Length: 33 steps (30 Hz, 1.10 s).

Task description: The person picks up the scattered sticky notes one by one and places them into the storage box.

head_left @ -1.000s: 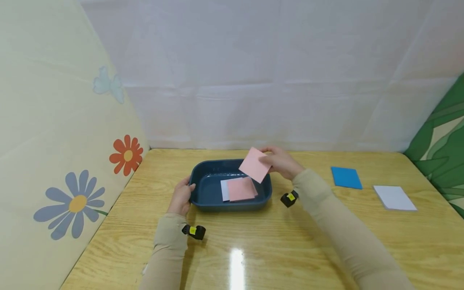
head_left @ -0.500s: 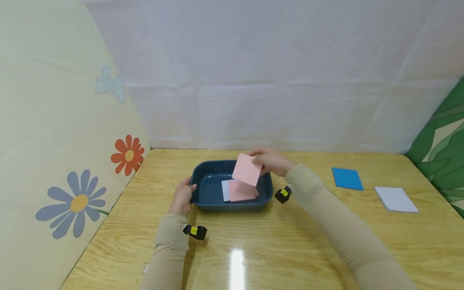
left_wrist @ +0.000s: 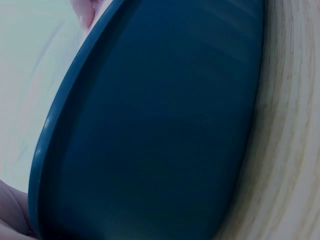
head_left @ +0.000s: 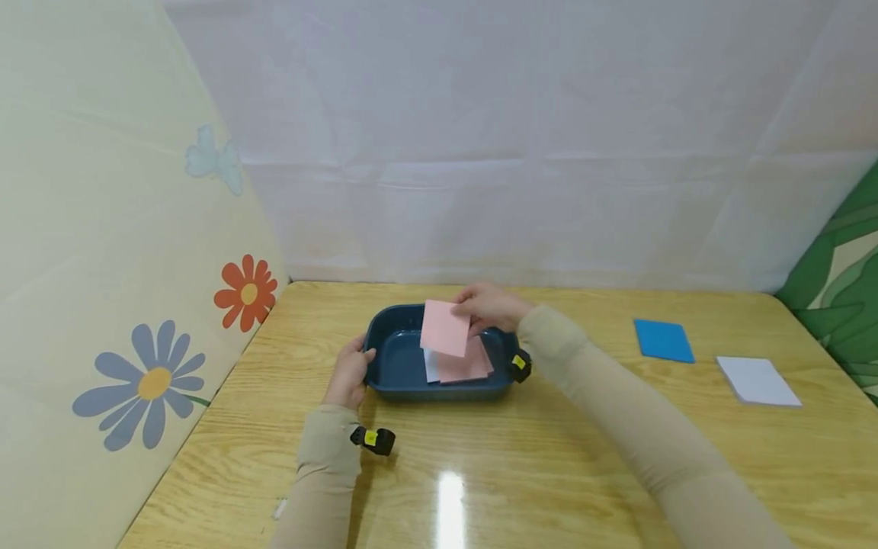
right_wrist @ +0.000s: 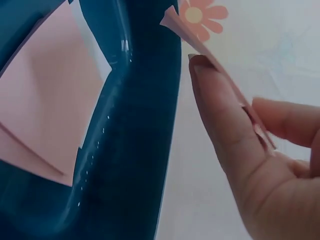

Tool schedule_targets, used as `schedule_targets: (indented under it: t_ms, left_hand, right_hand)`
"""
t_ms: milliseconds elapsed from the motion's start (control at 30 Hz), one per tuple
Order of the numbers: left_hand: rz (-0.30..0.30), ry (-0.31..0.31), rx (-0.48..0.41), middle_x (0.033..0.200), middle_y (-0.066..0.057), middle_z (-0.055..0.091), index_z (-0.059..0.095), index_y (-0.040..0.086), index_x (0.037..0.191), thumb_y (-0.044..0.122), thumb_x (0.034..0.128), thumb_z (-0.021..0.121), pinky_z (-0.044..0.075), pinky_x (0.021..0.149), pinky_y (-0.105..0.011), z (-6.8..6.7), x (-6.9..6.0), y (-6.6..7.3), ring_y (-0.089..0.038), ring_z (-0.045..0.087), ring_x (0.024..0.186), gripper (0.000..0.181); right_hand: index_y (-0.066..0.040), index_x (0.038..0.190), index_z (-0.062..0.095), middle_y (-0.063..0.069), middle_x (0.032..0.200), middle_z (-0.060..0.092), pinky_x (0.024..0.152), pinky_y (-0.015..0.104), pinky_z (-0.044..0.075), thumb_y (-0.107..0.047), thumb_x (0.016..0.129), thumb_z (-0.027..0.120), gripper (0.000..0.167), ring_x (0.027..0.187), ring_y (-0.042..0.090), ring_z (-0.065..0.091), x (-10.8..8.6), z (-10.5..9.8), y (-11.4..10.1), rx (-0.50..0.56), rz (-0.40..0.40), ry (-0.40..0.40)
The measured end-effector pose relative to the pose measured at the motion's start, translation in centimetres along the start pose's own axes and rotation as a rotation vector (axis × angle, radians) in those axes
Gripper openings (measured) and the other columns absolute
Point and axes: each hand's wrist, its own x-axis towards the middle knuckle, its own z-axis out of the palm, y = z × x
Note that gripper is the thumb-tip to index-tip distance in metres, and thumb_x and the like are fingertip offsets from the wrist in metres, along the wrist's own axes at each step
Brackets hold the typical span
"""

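A dark blue rectangular dish [head_left: 398, 372] stands on the table, and my left hand [head_left: 348, 372] grips its left rim with the thumb over the edge. Above the dish, my right hand [head_left: 495, 306] pinches a square pink sheet of paper [head_left: 444, 328] by its upper right corner. In the right wrist view that pink paper [right_wrist: 220, 67] is seen nearly edge-on between thumb and fingers. Inside the dish lie overlapping pink papers [right_wrist: 50, 95], with a white paper [head_left: 431, 367] showing beneath them. The left wrist view is mostly filled by the dish's outer wall [left_wrist: 150, 120].
To the right on the wooden table [head_left: 583, 457] lie a blue paper square [head_left: 664, 340] and a stack of white paper squares [head_left: 758, 380]. A white cloth backdrop [head_left: 480, 152] rises behind the table, with a flower-decorated panel [head_left: 103, 267] at left.
My right hand has moved left over the dish, carrying the pink paper with it. The left hand keeps its grip on the dish.
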Motion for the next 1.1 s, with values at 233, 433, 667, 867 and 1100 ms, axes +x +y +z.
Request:
schedule_targets:
  t_ms: [233, 433, 667, 867, 1100]
  left_hand:
    - [0.005, -0.001, 0.001, 0.154, -0.025, 0.025, 0.027, -0.009, 0.148, -0.003, 0.1022, 0.032, 0.023, 0.114, -0.048, 0.2, -0.2, -0.1, -0.037, 0.025, 0.14, 0.047]
    - [0.0, 0.008, 0.009, 0.154, -0.024, 0.025, 0.028, -0.008, 0.148, -0.003, 0.102, 0.033, 0.023, 0.114, -0.049, 0.4, 0.0, -0.3, -0.037, 0.025, 0.14, 0.047]
    - [-0.019, -0.003, 0.024, 0.155, -0.022, 0.025, 0.027, -0.006, 0.149, -0.002, 0.1023, 0.033, 0.023, 0.114, -0.048, 0.8, 0.0, -0.2, -0.035, 0.025, 0.141, 0.048]
    - [-0.029, -0.005, 0.011, 0.155, -0.022, 0.025, 0.028, -0.005, 0.149, -0.002, 0.1023, 0.032, 0.024, 0.113, -0.049, 1.0, 0.0, -0.2, -0.036, 0.026, 0.14, 0.047]
    - [-0.025, -0.004, 0.017, 0.154, -0.023, 0.026, 0.028, -0.006, 0.149, -0.002, 0.1021, 0.032, 0.024, 0.113, -0.049, 0.8, 0.1, -0.2, -0.036, 0.027, 0.14, 0.047]
  right_hand:
    - [0.008, 0.135, 0.048, 0.023, 0.123, 0.055, 0.076, 0.039, 0.057, 0.004, 0.099, 0.04, 0.037, 0.085, 0.026, 0.061, 0.9, 1.5, -0.5, 0.0, 0.063, -0.035]
    - [0.01, 0.133, 0.049, 0.023, 0.117, 0.06, 0.07, 0.033, 0.057, 0.002, 0.098, 0.048, 0.036, 0.084, 0.025, 0.064, 1.1, 2.3, -0.9, -0.055, 0.091, -0.041]
    - [0.011, 0.125, 0.056, 0.021, 0.106, 0.064, 0.066, 0.033, 0.058, -0.002, 0.098, 0.053, 0.03, 0.079, 0.025, 0.067, 1.2, 2.6, -0.5, -0.172, 0.101, -0.018]
    - [0.013, 0.128, 0.054, 0.024, 0.109, 0.063, 0.068, 0.035, 0.058, 0.0, 0.099, 0.051, 0.032, 0.076, 0.026, 0.069, 0.7, 2.5, -0.3, -0.193, 0.119, -0.004]
    - [0.015, 0.133, 0.047, 0.026, 0.112, 0.064, 0.071, 0.036, 0.058, 0.005, 0.095, 0.052, 0.04, 0.079, 0.028, 0.07, 0.3, 2.0, 0.1, -0.155, 0.155, 0.022]
